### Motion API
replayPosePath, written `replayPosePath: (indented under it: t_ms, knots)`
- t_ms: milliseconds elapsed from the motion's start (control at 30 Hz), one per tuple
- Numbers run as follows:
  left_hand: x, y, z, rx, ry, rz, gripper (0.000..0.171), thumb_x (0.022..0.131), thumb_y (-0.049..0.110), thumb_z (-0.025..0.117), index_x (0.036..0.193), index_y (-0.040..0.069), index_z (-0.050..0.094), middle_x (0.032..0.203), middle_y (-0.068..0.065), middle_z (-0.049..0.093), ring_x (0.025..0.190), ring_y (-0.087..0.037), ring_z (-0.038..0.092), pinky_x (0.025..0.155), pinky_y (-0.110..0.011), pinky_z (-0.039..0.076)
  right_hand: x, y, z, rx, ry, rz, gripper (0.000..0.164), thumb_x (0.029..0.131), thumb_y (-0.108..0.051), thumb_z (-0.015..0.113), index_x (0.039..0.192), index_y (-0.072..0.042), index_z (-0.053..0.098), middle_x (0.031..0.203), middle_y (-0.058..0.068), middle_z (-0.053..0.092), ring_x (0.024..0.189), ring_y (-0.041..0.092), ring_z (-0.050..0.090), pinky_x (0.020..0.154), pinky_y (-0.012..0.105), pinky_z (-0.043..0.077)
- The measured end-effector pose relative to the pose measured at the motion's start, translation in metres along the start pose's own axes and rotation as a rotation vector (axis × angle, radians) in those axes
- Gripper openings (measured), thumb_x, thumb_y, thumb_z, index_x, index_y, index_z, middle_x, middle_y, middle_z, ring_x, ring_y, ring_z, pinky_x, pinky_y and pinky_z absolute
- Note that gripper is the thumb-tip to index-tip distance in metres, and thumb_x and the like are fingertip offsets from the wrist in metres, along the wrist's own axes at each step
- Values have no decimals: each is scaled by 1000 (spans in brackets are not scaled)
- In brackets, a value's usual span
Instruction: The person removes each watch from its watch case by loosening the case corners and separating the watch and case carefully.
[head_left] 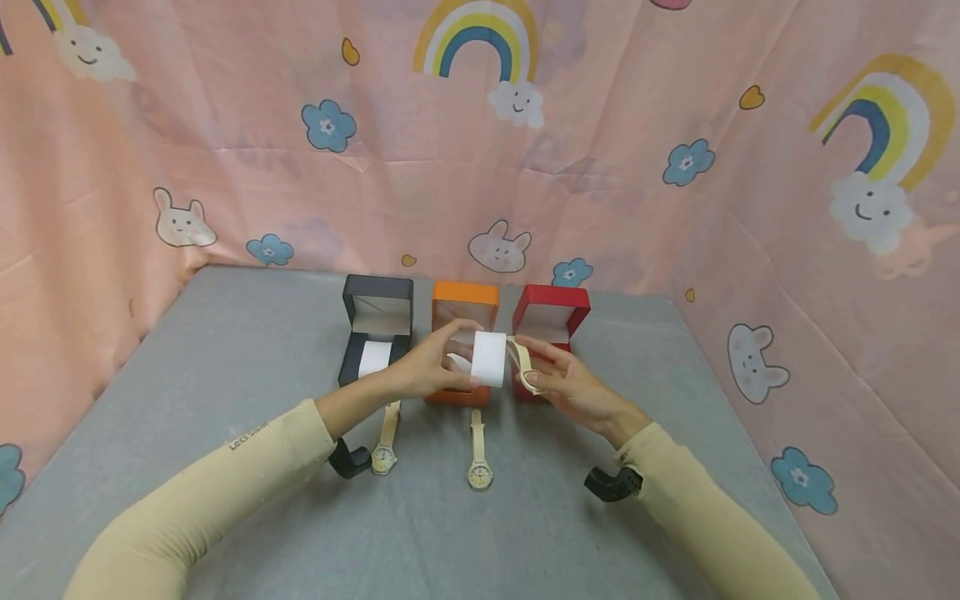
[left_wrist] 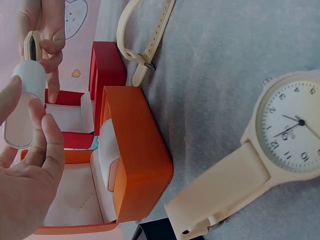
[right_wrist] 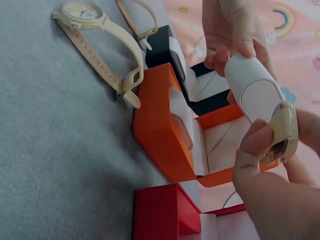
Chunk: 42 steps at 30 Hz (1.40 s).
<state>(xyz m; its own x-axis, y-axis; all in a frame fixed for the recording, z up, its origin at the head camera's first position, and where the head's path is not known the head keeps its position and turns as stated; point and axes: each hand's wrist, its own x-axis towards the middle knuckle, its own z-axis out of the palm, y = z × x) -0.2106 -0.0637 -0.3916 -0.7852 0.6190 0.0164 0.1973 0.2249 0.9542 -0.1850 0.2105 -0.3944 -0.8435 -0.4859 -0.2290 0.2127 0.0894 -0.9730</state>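
A white watch cushion (head_left: 489,359) is gripped in my left hand (head_left: 437,363), between thumb and fingers above the open boxes. In my right hand (head_left: 572,388) is a cream wristwatch (head_left: 527,367), pinched by thumb and fingers at the cushion's right end. Its strap (left_wrist: 32,46) overlaps that end in the left wrist view. Behind and below the hands stand an orange box (head_left: 465,300) and a red box (head_left: 553,300), lids raised. The orange box holds its own white cushion (right_wrist: 181,116); the hands partly hide both boxes.
A black box (head_left: 378,293) with a white cushion (head_left: 374,358) stands open at the left. Two more cream wristwatches lie on the grey table, one before the black box (head_left: 384,458) and one before the orange box (head_left: 480,473). A pink printed curtain (head_left: 420,192) surrounds the table.
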Motion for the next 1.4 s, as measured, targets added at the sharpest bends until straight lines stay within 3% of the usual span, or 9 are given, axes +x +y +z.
replayPosePath:
  t_ms: [200,367,533,800,967,1133,1400]
  knots:
    - [0,0,1,2,7,-1,76,87,-2,76,150,9,35,129,-26,61,91,-23,68,84,-32,59,-1,1,-1,-45,80,-24,61,104,-17,57,159,-18,33,164,17,28,142,29,35,107,25,46]
    - [1,-1,2,9,15,2,77,87,1,77,151,5,34,124,-26,63,90,-22,67,82,-31,60,-6,1,-5,-95,66,-39,66,102,-11,57,161,-15,29,166,18,22,143,32,30,97,16,50]
    - [2,-1,5,8,23,2,75,86,2,77,149,5,36,120,-25,64,85,-20,67,80,-31,60,-10,2,-11,-136,59,-57,70,99,-10,61,161,-15,27,164,22,23,143,36,33,97,21,53]
    - [3,0,12,9,32,5,73,87,6,78,148,7,37,118,-25,66,80,-18,66,75,-25,56,-19,9,-24,-152,46,-36,69,101,-14,60,161,-22,28,167,11,22,148,35,23,103,24,49]
    - [6,-1,15,12,36,-9,75,87,8,78,149,8,36,122,-23,65,82,-19,65,75,-24,55,-26,10,-32,-192,55,-4,70,100,-13,59,162,-25,27,168,9,19,149,34,21,108,33,48]
    - [8,-2,18,7,30,-2,75,87,6,78,149,6,37,121,-25,67,80,-18,65,74,-24,54,-32,11,-38,-223,40,-13,73,98,-8,61,161,-25,28,169,8,19,150,36,20,103,27,49]
    - [10,-3,25,-36,7,-6,72,86,4,78,147,7,38,121,-25,67,83,-20,67,78,-26,57,-41,17,-46,-300,37,-3,76,96,-16,68,161,-27,30,170,8,15,155,39,14,102,22,46]
